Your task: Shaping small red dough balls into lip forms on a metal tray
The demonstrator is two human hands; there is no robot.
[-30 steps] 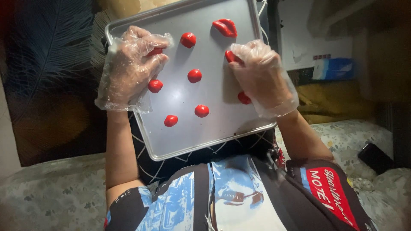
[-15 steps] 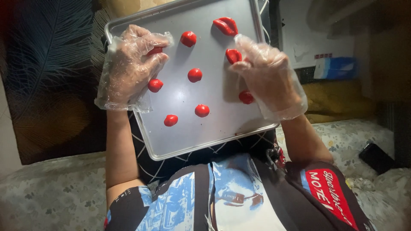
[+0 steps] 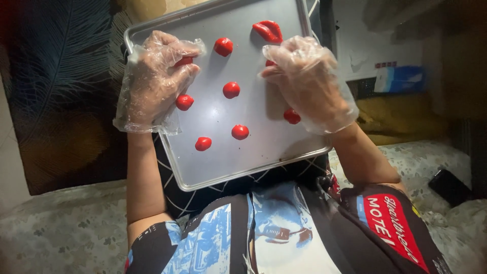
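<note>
A silver baking tray [image 3: 253,152] rests on my lap, tilted away from me. Several small red dough balls lie on it, among them one at the top [image 3: 223,46], one in the middle [image 3: 231,90] and one lower down [image 3: 240,132]. A longer curved red piece [image 3: 269,30] lies at the far edge. Both hands wear clear plastic gloves. My left hand [image 3: 152,83] pinches a red ball [image 3: 183,61] at the tray's left side. My right hand [image 3: 309,83] is curled over another red ball [image 3: 270,63], fingertips closed on it. Another ball [image 3: 291,116] shows under the right palm.
A dark cloth with a feather pattern [image 3: 56,76] hangs to the left. A floral bed cover [image 3: 61,228] lies around me. A black phone [image 3: 449,185] lies at the right, and a blue and white box [image 3: 401,78] stands behind it.
My right hand has lifted from lying flat and curled its fingers onto the red ball at the upper right. My left hand has stayed on its ball.
</note>
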